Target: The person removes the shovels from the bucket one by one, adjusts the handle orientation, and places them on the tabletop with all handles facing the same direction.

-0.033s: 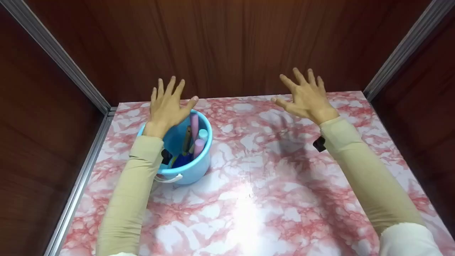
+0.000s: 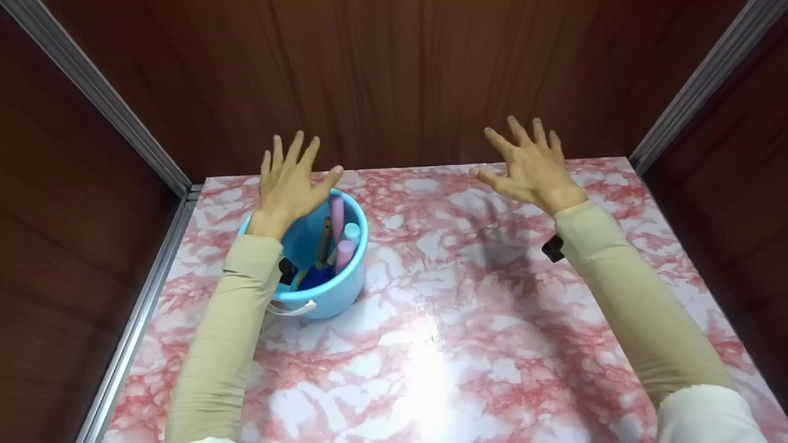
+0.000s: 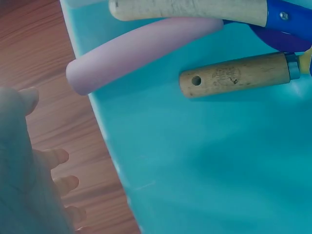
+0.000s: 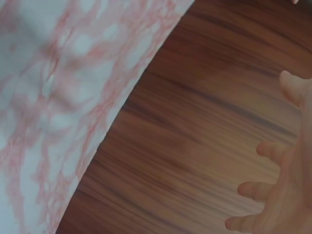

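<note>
My left hand (image 2: 288,191), fingers straight and spread, is over the far left side of a light blue bucket (image 2: 335,301) and holds nothing. Inside the bucket stand several handled tools: a pink handle (image 2: 337,215), a second pink one, a light blue handle (image 2: 351,232) and a wooden handle (image 2: 324,243) with a hole near its end. In the left wrist view, another pale wooden handle (image 3: 195,9) joins a blue part; the tools' lower ends are hidden. Off to the right, my right hand (image 2: 530,171) hovers above the table, its fingers spread and nothing in it.
The bucket stands on a table (image 2: 431,264) with a red and white marbled top. Dark wood panels (image 2: 394,80) rise at the back and both sides, with metal rails (image 2: 141,320) along the corners. A white bucket handle (image 2: 292,309) hangs at the front.
</note>
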Demonstrator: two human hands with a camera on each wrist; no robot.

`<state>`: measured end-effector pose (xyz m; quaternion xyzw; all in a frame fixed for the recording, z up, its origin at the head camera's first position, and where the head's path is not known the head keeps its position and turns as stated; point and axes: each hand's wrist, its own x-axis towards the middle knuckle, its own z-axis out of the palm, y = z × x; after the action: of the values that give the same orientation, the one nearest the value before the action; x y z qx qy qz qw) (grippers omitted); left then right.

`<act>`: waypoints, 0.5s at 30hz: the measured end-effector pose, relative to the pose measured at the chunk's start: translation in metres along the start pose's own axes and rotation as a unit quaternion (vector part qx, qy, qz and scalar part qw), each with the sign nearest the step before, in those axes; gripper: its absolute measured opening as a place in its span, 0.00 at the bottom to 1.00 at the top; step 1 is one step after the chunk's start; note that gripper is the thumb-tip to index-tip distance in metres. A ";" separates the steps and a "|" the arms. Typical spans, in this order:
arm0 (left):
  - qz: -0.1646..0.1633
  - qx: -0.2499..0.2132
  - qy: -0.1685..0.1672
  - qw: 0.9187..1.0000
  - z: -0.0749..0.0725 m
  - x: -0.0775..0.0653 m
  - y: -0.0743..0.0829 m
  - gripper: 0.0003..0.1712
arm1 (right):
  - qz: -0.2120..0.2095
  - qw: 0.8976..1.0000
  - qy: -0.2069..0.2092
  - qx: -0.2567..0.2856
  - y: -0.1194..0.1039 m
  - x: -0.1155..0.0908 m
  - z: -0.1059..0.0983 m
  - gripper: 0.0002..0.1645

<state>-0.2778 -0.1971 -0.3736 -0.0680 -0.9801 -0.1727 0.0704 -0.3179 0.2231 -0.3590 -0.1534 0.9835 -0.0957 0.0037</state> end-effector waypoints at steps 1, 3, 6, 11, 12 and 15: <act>-0.001 0.000 0.001 1.000 -0.001 -0.001 0.000 0.54 | -0.002 1.000 0.001 -0.001 -0.001 0.000 -0.001 0.57; -0.003 -0.005 0.003 1.000 -0.004 -0.004 0.001 0.54 | -0.009 1.000 0.004 -0.005 -0.003 0.001 -0.003 0.57; -0.004 -0.019 0.006 1.000 -0.013 -0.011 0.002 0.54 | -0.027 0.999 0.014 -0.013 -0.010 0.003 -0.008 0.56; -0.010 -0.063 0.002 0.998 -0.033 -0.028 0.003 0.55 | -0.062 0.998 0.027 -0.019 -0.027 0.007 -0.017 0.53; -0.013 -0.073 0.000 0.997 -0.037 -0.033 0.002 0.55 | -0.068 0.997 0.028 -0.018 -0.031 0.008 -0.019 0.53; -0.019 -0.092 -0.011 0.995 -0.045 -0.047 -0.001 0.56 | -0.092 0.995 0.038 -0.015 -0.044 0.011 -0.023 0.51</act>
<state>-0.2269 -0.2190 -0.3392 -0.0572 -0.9618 -0.2630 0.0494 -0.3159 0.1829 -0.3281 -0.2391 0.9660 -0.0869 -0.0450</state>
